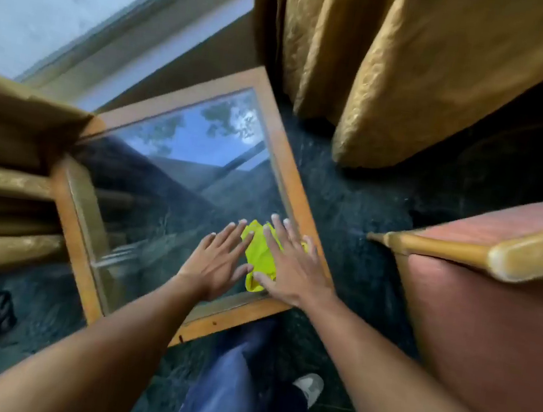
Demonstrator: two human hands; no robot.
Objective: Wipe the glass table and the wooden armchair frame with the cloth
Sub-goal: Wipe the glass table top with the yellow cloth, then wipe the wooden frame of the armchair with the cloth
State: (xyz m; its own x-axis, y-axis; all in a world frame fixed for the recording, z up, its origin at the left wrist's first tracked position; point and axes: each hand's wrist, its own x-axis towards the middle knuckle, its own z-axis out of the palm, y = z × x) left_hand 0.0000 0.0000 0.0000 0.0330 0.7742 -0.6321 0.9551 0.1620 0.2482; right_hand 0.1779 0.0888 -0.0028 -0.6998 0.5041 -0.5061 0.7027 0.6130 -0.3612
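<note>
A bright yellow cloth (258, 256) lies crumpled on the glass table (171, 172), near its right front corner inside the orange wooden frame. My left hand (218, 261) lies flat on the glass with fingers spread, its fingertips touching the cloth's left edge. My right hand (293, 267) presses flat on the cloth's right half, fingers apart, and hides part of it. The wooden armchair frame (484, 254) with its worn armrest and reddish upholstery stands to the right, apart from both hands.
Golden curtains hang behind the table (402, 67) and bunch over its left corner (8, 150). A window (48, 3) is at the upper left. Dark green carpet (360, 200) separates table and armchair. My leg in blue jeans (233, 384) stands at the table's front edge.
</note>
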